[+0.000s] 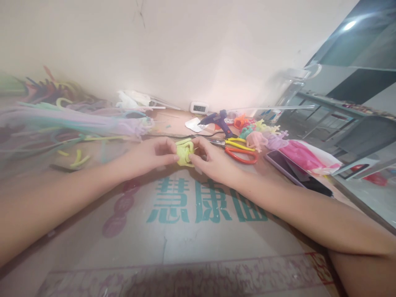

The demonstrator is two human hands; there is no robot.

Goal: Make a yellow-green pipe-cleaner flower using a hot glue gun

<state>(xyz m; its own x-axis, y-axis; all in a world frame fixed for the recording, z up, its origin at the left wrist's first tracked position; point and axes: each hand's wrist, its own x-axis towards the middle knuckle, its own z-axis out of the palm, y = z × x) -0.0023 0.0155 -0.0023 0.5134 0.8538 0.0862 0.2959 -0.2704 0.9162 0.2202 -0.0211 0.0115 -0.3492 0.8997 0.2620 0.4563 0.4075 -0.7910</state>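
Between my two hands is a small bundle of bent yellow pipe cleaner (184, 153), held just above the printed board. The thumb and fingers of my left hand (156, 153) pinch its left side. My right hand (212, 159) grips the opposite side, thumb at the front. Close behind my right hand lie pliers with yellow handles (236, 144) and scissors with red-orange handles (243, 156). A purple glue gun (221, 121) stands beyond them, its nozzle over a white scrap (195, 124).
Long pastel pipe cleaners (93, 121) are heaped at the left. Small coloured pipe-cleaner pieces (256, 134) cluster right of the glue gun, near a phone (297, 173) and a pink-and-white packet (309, 156). A white digital display (199, 108) is by the wall; a clear jug (289, 90) stands at right.
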